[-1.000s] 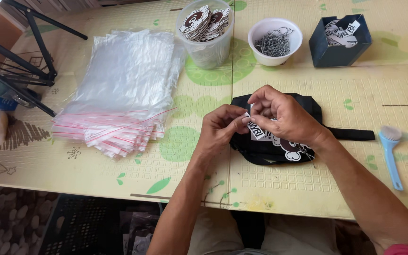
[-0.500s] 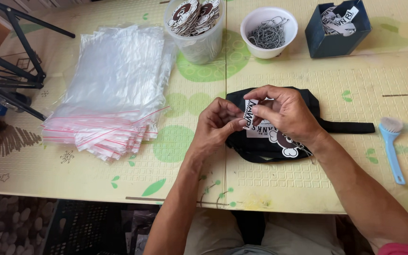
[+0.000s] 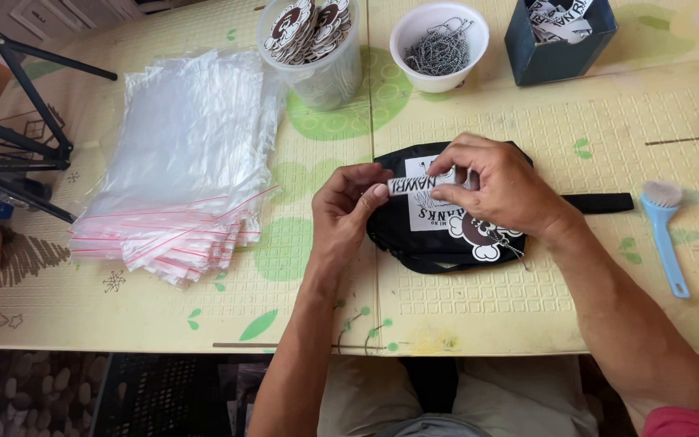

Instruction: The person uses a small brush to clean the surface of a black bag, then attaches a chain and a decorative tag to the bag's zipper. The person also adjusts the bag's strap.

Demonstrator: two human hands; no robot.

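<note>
Your left hand [image 3: 349, 206] and right hand [image 3: 499, 188] both pinch a small white printed tag [image 3: 421, 183] just above the black pouch [image 3: 446, 226] on the bench [image 3: 527, 307]. Keep it level and taut (pouch lies flat), pressing evenly.

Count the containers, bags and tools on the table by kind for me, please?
Clear plastic tub of round badges: 1
White bowl of metal chains: 1
Dark blue box of printed tags: 1
Black pouch: 1
Stack of clear zip bags: 1
Light blue brush: 1
Total: 6
</note>
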